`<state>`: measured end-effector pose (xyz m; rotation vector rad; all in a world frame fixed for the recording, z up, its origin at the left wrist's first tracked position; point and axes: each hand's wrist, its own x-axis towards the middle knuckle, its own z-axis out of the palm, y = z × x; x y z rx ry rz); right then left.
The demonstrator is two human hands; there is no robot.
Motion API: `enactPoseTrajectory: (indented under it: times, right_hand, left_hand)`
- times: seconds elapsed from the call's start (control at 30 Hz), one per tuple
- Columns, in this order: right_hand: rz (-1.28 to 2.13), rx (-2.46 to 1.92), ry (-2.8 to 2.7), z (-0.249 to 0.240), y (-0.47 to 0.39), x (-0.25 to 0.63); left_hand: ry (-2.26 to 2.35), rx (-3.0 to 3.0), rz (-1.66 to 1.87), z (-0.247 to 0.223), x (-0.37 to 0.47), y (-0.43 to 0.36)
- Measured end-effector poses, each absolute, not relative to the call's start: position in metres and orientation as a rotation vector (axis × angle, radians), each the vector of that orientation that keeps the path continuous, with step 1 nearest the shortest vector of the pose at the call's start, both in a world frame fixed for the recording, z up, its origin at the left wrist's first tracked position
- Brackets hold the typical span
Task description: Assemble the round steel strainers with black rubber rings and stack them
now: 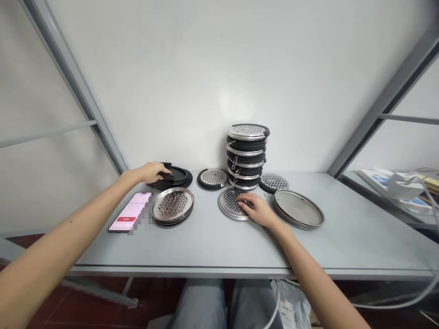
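My left hand (pixel 153 172) is at the back left, its fingers closed over the edge of the top piece in a stack of round black rims (pixel 178 176). My right hand (pixel 255 208) lies over the right side of a round perforated metal grater plate (pixel 230 203), fingers bent and pressing on its surface. That plate lies flat on the table, with a small wire clip at its back edge. Left of it sits a stack of shiny grater plates (pixel 173 204). To the right is a stack of plain metal discs (pixel 298 209).
A tall stack of plates with black rims (pixel 246 157) stands by the wall, with wire clips hanging from it. One rimmed plate (pixel 212 178) lies left of it, and patterned plates (pixel 274 182) lie right. A lit phone (pixel 132 211) rests on the grey table (pixel 206 246). Metal posts flank both sides.
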<state>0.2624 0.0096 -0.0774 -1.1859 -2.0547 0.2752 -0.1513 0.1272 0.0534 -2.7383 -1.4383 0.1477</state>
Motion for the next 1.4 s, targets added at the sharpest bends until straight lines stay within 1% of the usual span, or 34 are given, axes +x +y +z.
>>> enactPoseTrajectory:
  times: [0.13, 0.3, 0.6, 0.7, 0.83, 0.97, 1.17, 1.4]
  right_hand:
    - [0.282, -1.198, -2.067, -0.077, 0.009, 0.262]
    - [0.285, -1.197, -2.073, -0.077, 0.010, 0.261]
    - [0.308, -1.209, -2.052, -0.078, 0.006, 0.262]
    - [0.249, -1.197, -2.050, -0.081, 0.004, 0.259]
    - [0.216, -1.218, -2.064, -0.084, 0.004, 0.258]
    - [0.218, -1.217, -2.099, -0.084, 0.004, 0.259]
    - [0.218, -1.207, -2.105, -0.082, 0.003, 0.259]
    - [0.215, -1.194, -2.116, -0.082, 0.003, 0.260]
  left_hand:
    - [-1.413, -2.660, 0.193, 0.058, -0.141, 0.119]
    - [-1.346, -2.525, 0.140, 0.048, -0.142, 0.118]
    - [-1.466, -2.703, 0.039, 0.045, -0.154, 0.126]
    - [-1.372, -2.614, 0.044, 0.042, -0.153, 0.119]
    - [-1.291, -2.695, 0.098, 0.051, -0.159, 0.120]
    - [-1.267, -2.727, 0.040, 0.062, -0.164, 0.126]
    - [-1.158, -2.638, -0.023, 0.057, -0.158, 0.126]
    - [-1.215, -2.702, 0.159, 0.059, -0.158, 0.125]
